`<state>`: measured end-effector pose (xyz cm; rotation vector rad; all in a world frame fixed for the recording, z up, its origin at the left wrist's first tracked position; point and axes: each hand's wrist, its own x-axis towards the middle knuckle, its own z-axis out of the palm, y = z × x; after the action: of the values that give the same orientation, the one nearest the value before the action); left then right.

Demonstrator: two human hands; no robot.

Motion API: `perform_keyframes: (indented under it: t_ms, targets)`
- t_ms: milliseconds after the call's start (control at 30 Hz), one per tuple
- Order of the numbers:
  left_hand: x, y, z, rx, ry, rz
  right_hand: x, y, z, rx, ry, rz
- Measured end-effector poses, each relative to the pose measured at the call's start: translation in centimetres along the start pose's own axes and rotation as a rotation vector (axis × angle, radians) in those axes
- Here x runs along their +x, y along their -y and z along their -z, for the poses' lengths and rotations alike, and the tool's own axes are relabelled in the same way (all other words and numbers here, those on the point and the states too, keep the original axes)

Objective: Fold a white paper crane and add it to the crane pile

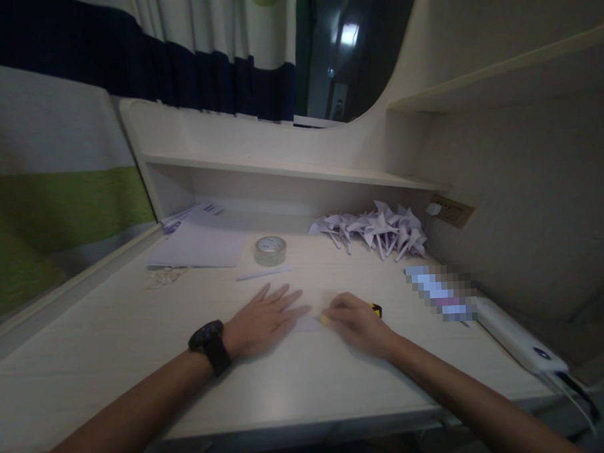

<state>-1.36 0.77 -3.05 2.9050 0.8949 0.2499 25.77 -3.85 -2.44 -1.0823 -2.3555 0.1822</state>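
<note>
My left hand, with a black watch on its wrist, lies palm down with fingers spread. Its fingertips are beside a small white paper piece, faint against the pale desk. My right hand is closed in a pinch just right of that paper. A small yellow thing shows at its fingertips; blur hides its kind. Behind the knuckles pokes out a black-and-yellow end; whether it belongs to the same thing I cannot tell. Beyond my left fingers lies a thin rolled paper stick.
A roll of clear tape rests beyond the stick. White paper sheets lie back left, near small thin pieces. Several paper pinwheels are heaped back right. A blurred-out phone-like object and a white cabled device line the right edge.
</note>
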Motion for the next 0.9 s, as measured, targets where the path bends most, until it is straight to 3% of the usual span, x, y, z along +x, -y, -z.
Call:
perform_keyframes:
  t_ms: [900]
  targets:
    - [0.05,0.31,-0.4,0.005,0.007,-0.007,-0.38,-0.36,-0.81,0.014,-0.049,-0.001]
